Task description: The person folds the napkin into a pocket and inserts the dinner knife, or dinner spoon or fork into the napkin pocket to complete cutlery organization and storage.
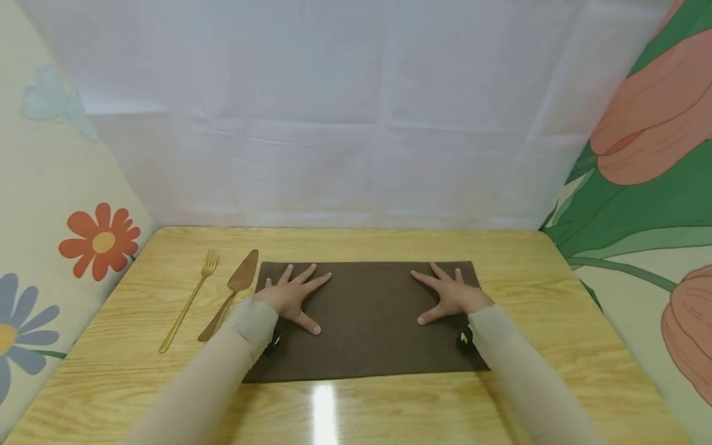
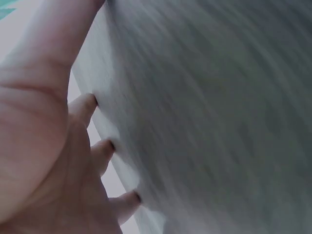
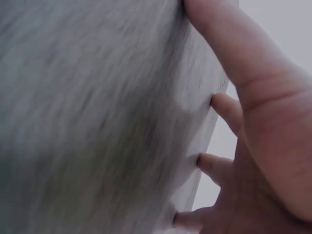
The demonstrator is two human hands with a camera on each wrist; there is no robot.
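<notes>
A dark brown rectangular cloth (image 1: pixel 367 321) lies flat on the wooden table. My left hand (image 1: pixel 289 298) is spread over its left part, fingers pointing away and thumb toward the middle. Over the right part, my right hand (image 1: pixel 449 293) mirrors it with fingers fanned out. In the left wrist view, the fingertips (image 2: pixel 127 201) of the left hand press on the cloth (image 2: pixel 209 122), close to its edge. The right wrist view shows the fingertips (image 3: pixel 207 162) of the other hand touching the cloth (image 3: pixel 97 107) likewise. Neither hand grips anything.
Left of the cloth lie a gold fork (image 1: pixel 194 295) and a cake server (image 1: pixel 239 281), its handle end near the left sleeve (image 1: pixel 217 364). A white sheet (image 1: pixel 345 123) hangs behind the wooden table (image 1: pixel 556 321), with flower-patterned panels (image 1: pixel 639 241) at the sides.
</notes>
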